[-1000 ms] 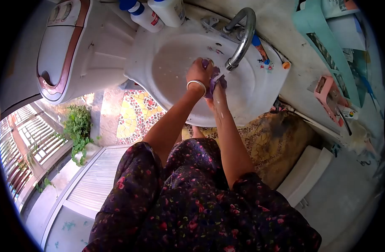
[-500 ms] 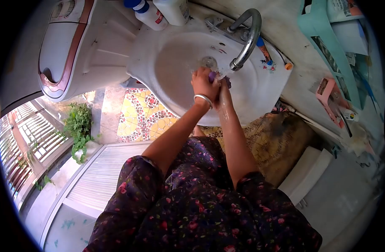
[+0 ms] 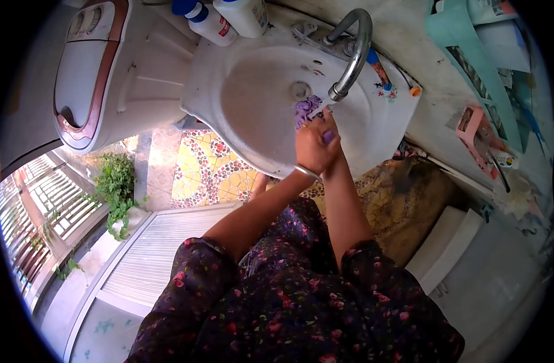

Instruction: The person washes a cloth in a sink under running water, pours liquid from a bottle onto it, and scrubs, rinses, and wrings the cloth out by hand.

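A crumpled purple cloth (image 3: 307, 109) hangs bunched over the white sink basin (image 3: 252, 100), below the mouth of the curved metal faucet (image 3: 353, 72). Water runs from the spout onto the cloth and my fingers. My left hand (image 3: 314, 147), with a pale bangle at the wrist, is closed round the near part of the cloth. Pressed against it, my right hand (image 3: 330, 124) grips the same cloth, and a purple bit bulges out between the fingers. Some of the right fingers are hidden behind the left hand.
Two white bottles (image 3: 213, 27) stand at the sink's back left. A toothpaste-like tube (image 3: 379, 68) lies right of the faucet. A washing machine (image 3: 86, 78) is at left; a teal rack (image 3: 476, 78) and pink holder (image 3: 477, 139) are at right.
Both hands have shifted slightly nearer to me and to the right. More of the purple cloth now shows beyond my fingers, spread under the spout.
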Tool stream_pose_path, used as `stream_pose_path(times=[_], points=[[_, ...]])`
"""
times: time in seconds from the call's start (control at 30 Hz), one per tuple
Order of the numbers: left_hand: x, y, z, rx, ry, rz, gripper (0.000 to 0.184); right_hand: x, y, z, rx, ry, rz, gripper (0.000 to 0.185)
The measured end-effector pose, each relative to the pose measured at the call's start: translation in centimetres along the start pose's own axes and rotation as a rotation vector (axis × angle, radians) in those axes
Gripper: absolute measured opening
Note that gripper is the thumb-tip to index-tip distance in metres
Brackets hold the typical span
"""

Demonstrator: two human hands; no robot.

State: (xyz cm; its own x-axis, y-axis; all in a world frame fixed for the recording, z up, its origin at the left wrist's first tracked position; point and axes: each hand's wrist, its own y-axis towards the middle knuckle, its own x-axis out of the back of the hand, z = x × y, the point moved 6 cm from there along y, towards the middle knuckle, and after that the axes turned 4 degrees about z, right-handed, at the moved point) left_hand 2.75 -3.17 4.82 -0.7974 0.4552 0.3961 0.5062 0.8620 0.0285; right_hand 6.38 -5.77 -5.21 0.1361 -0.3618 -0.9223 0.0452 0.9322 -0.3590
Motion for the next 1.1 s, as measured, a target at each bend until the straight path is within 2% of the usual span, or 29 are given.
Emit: stream_pose_path(times=[0.07,0.13,0.17,0.2,0.23,0.27,0.3,0.33,0.37,0.4,0.47,0.5,0.53,0.57,0.6,0.63,0.67,0.73,0.77,0.8,0.87,0.93,1.0,1.1], points=[[-0.1,0.6,1.2,0.077,0.051,-0.002,0.027,0.0,-0.3,-0.9,-0.035,0.24,0.194,0.042],[1.7,4.1,3.4,0.238,0.031,0.028,0.018,1.5,-0.3,-0.2,0.065,-0.238,-0.548,0.039],[2.0,5.8,5.0,0.157,0.06,0.013,0.021,-1.2,-1.4,0.1,0.103,-0.304,-0.654,0.04],[2.1,7.4,6.1,0.169,0.08,0.094,0.022,0.3,-0.9,0.0,0.086,-0.294,-0.539,0.041],[2.6,8.5,6.8,0.063,0.193,0.095,0.026,-0.6,-0.8,0.6,0.091,-0.353,-0.493,0.042],[3.0,9.7,8.0,0.061,0.19,0.099,0.026,-1.6,-1.0,1.1,0.096,-0.413,-0.449,0.043],[3.1,10.6,9.1,0.032,0.328,0.145,0.027,-1.3,-1.2,1.9,0.1,-0.412,-0.456,0.043],[2.9,10.8,10.0,0.004,0.465,0.19,0.028,-0.6,-1.4,3.0,0.008,-0.58,-0.519,0.047],[2.7,10.4,10.9,0.002,0.459,0.195,0.028,0.1,-1.5,4.0,-0.087,-0.75,-0.579,0.051],[3.4,9.8,10.6,-0.168,0.713,-0.01,0.031,1.2,-1.2,4.5,-0.085,-0.75,-0.584,0.051],[3.1,7.8,9.7,-0.34,0.965,-0.231,0.034,5.0,-1.6,5.1,-0.123,-0.71,-0.919,0.059],[2.0,6.1,9.6,-0.191,0.952,-0.173,0.037,3.0,-1.4,5.1,-0.072,-0.639,-0.942,0.062],[0.4,5.4,10.8,-0.026,0.721,-0.052,0.037,3.3,-0.9,5.3,-0.074,-0.64,-0.94,0.062],[-1.3,4.5,12.0,0.155,0.503,0.024,0.036,3.6,0.7,5.1,-0.11,-0.533,-0.777,0.054],[-3.9,3.7,13.6,0.34,0.064,0.155,0.033,4.0,2.6,4.8,-0.145,-0.425,-0.614,0.047],[-4.4,3.0,11.9,0.383,-0.018,0.192,0.027,6.1,4.4,5.6,-0.03,-0.482,-0.641,0.039],[-4.5,1.8,9.4,0.424,-0.1,0.228,0.021,4.4,4.6,5.7,-0.179,-0.515,-0.61,0.037],[-2.4,1.1,2.9,0.047,-0.251,0.056,0.021,3.3,4.9,5.5,-0.203,-0.407,-0.333,0.036],[-1.6,0.9,0.3,-0.003,-0.172,0.07,0.021,4.5,4.6,4.6,-0.206,-0.405,-0.33,0.036],[-1.3,0.9,-1.1,-0.051,-0.093,0.08,0.023,5.3,4.0,3.4,-0.121,-0.32,-0.26,0.041],[-0.8,1.9,-0.4,0.012,-0.068,0.046,0.019,6.8,3.2,1.9,-0.042,-0.238,-0.188,0.047],[1.0,3.7,0.6,0.089,0.193,-0.121,0.017,3.3,2.9,-0.3,0.042,-0.214,-0.309,0.041],[1.8,6.8,4.4,0.248,0.101,-0.006,0.025,0.6,1.5,-1.1,0.131,-0.187,-0.45,0.036],[3.5,8.8,7.3,0.339,0.078,0.072,0.031,-1.7,0.4,-0.4,0.055,-0.368,-0.536,0.036]])
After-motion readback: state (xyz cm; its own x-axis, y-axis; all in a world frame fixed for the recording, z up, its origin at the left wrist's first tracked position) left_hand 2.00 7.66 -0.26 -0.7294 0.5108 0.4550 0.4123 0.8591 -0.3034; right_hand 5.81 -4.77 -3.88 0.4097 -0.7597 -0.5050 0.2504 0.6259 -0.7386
